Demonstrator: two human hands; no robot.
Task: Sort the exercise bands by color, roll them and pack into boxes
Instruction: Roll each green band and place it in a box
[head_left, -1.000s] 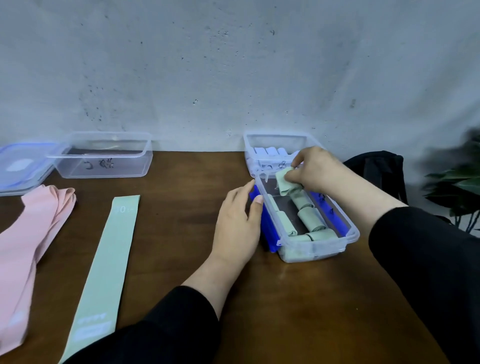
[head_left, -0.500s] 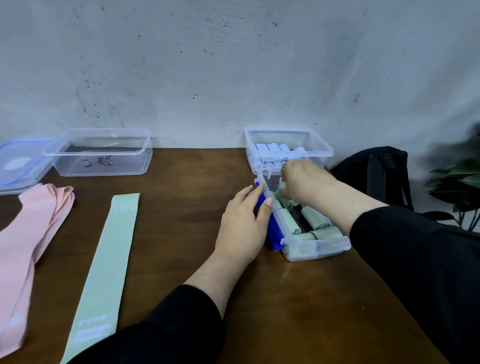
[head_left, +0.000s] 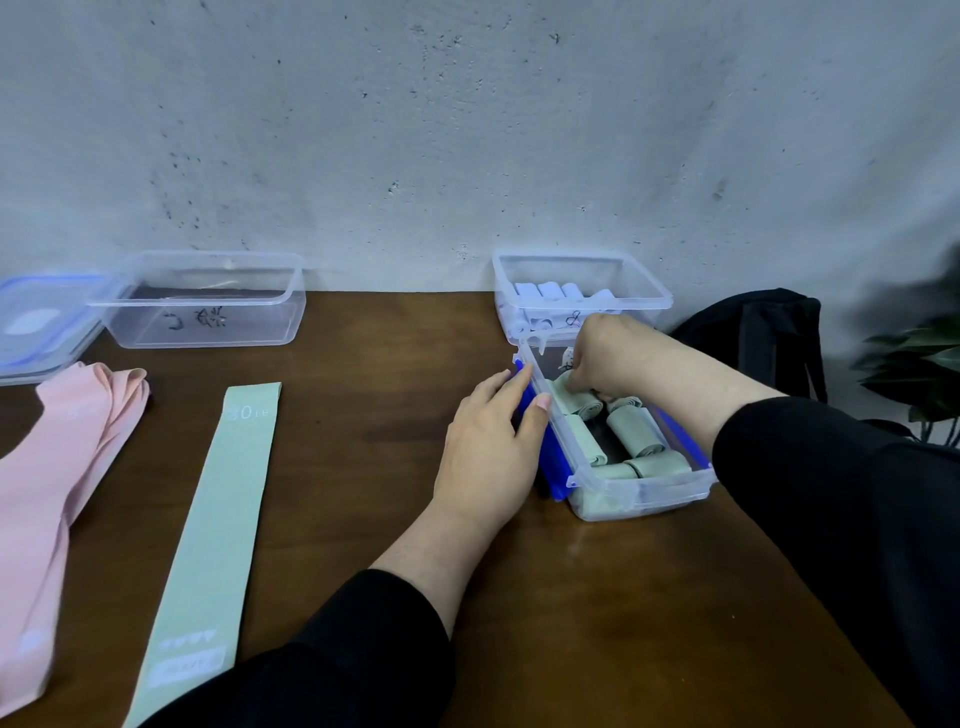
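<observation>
A clear box (head_left: 644, 491) with blue latches holds several rolled green bands (head_left: 631, 437). My right hand (head_left: 608, 358) reaches into its far end, fingers curled down on a green roll (head_left: 576, 400). My left hand (head_left: 493, 447) rests flat against the box's left side by the blue latch, fingers straight. Behind it a second clear box (head_left: 636, 291) holds rolled pale blue bands (head_left: 548, 291). A flat green band (head_left: 218, 519) lies lengthwise on the table to the left. Pink bands (head_left: 57, 467) lie at the far left.
An empty clear box (head_left: 208, 332) stands at the back left, with a blue-rimmed lid (head_left: 36, 327) beside it. A black bag (head_left: 753, 332) and a green plant (head_left: 919, 374) sit at the right. The wall runs along the table's back edge.
My right hand has lowered the green roll from above the box down into its far end. My left hand slid closer against the box's side.
</observation>
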